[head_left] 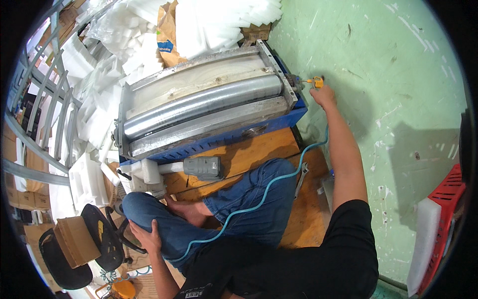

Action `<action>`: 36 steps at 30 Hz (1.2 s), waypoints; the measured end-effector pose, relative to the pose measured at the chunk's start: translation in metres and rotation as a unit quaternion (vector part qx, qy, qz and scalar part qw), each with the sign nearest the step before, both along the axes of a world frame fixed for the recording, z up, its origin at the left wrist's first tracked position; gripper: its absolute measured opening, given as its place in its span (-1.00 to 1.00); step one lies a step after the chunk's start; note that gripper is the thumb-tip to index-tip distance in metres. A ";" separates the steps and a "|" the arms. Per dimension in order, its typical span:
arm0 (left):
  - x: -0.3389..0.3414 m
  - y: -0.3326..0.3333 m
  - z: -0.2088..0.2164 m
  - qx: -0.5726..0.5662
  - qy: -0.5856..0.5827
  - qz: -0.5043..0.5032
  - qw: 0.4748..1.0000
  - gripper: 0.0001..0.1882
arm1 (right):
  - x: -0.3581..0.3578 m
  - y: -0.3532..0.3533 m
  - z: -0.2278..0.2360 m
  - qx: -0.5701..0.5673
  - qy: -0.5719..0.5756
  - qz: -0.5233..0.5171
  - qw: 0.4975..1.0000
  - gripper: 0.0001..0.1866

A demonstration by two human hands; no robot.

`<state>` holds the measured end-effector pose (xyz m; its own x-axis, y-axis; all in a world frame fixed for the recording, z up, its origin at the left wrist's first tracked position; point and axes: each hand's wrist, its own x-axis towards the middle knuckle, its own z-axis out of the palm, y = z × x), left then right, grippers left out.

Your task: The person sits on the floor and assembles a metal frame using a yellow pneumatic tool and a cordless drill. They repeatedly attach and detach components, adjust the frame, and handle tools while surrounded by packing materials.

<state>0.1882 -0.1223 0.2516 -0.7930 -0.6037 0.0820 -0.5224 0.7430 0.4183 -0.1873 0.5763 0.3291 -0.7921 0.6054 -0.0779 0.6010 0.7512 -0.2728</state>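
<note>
My right hand [324, 96] is closed around an orange-yellow air blow gun [317, 82]. Its thin nozzle points left, at the shaft end [295, 82] of a machine with a shiny metal roller [204, 107]. From below that hand, a teal air hose [271, 185] runs down across my lap. The roller lies lengthwise in a metal frame on a blue slotted base [224, 144]. My left hand [147, 237] rests on my left leg, fingers apart, holding nothing.
A grey motor-like unit [203, 168] lies before the machine on the wooden boards [264, 143]. A wrench [301, 179] is beside my right knee. White foam [209, 30] and a paper bag [169, 50] are piled behind; a red crate [444, 199] stands at right.
</note>
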 end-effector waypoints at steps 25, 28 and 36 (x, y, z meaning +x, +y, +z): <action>-0.003 -0.009 -0.004 0.009 0.010 -0.016 1.000 0.09 | 0.009 -0.081 0.049 0.246 0.095 0.182 0.947 -0.82; -0.003 -0.011 -0.005 0.011 0.014 -0.018 1.000 0.08 | 0.011 -0.084 0.048 0.251 0.090 0.190 0.945 -0.82; -0.004 -0.016 -0.008 0.006 0.017 -0.018 1.000 0.08 | 0.014 -0.101 0.058 0.291 0.086 0.203 0.931 -0.82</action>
<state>0.1846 -0.1384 0.2434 -0.8115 -0.5752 0.1027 -0.4801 0.7566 0.4439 -0.1730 0.4757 0.3873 -0.9354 0.1540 0.3183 0.2208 0.9574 0.1859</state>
